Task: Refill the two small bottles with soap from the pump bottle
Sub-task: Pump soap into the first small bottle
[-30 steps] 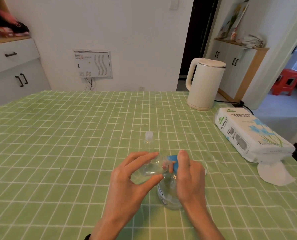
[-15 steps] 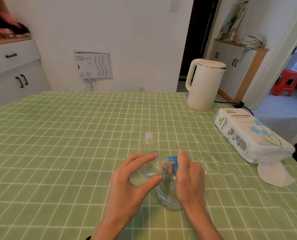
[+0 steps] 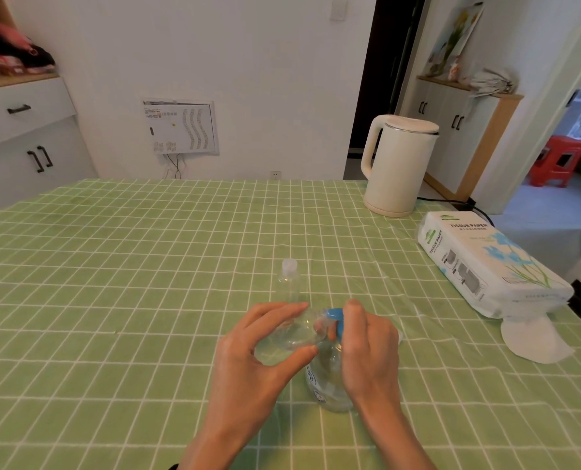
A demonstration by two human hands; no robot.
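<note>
Tablecloth (image 3: 112, 300), green check, bears all task items at the near centre. Pump bottle (image 3: 326, 385) stands upright, clear, with a blue pump head (image 3: 336, 322). Right hand (image 3: 370, 347) is closed over that head, index finger on top. Left hand (image 3: 248, 361) pinches one small bottle (image 3: 292, 334) between thumb and fingers, tilted, its mouth at the nozzle. Second small bottle (image 3: 289, 283) stands capped just beyond. Recommended: keep the mouth against the nozzle and press slowly, lest soap spill.
</note>
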